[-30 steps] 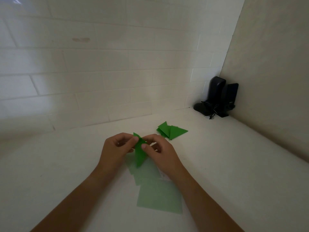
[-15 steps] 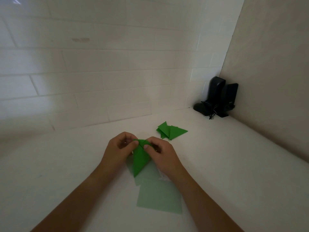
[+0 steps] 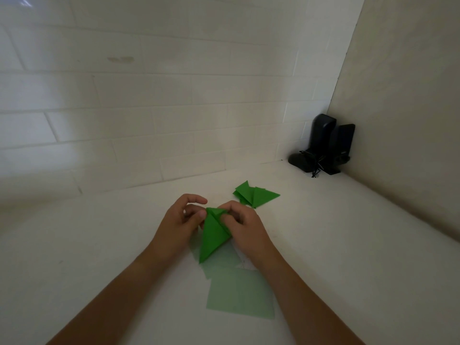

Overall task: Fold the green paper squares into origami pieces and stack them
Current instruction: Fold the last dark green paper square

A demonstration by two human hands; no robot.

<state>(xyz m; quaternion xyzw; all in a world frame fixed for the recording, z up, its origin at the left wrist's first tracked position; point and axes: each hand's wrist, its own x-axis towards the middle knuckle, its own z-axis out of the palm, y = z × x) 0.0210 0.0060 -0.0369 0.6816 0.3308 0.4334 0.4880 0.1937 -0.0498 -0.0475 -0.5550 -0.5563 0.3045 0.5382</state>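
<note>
- Step in hand: a green paper piece [image 3: 212, 236], already folded to a long triangle, is held just above the white counter [image 3: 336, 245], its narrow tip pointing toward the person and its broad end between the two hands.
- Left hand [image 3: 180, 220]: the thumb presses against the piece's upper left edge; the forefinger arches above without touching the paper. Whether the lower fingers pinch it from beneath cannot be told.
- Right hand [image 3: 242, 226]: the fingers curl over the upper right corner and pinch a small flap there.
- To do the fold well, judging from this pose: align the flap's edge with the centre crease before pressing, steady the piece with the left thumb, then run a fingertip along the fold to set it sharply.
- Supply: pale green unfolded squares [image 3: 240, 293] lie flat on the counter beneath and near the wrists, overlapping.
- Finished work: a stack of folded pieces [image 3: 255, 195] lies beyond the right hand, apart from it.
- Containers: none is visible; all paper lies directly on the counter. Black speakers [image 3: 326, 145] stand in the corner.
</note>
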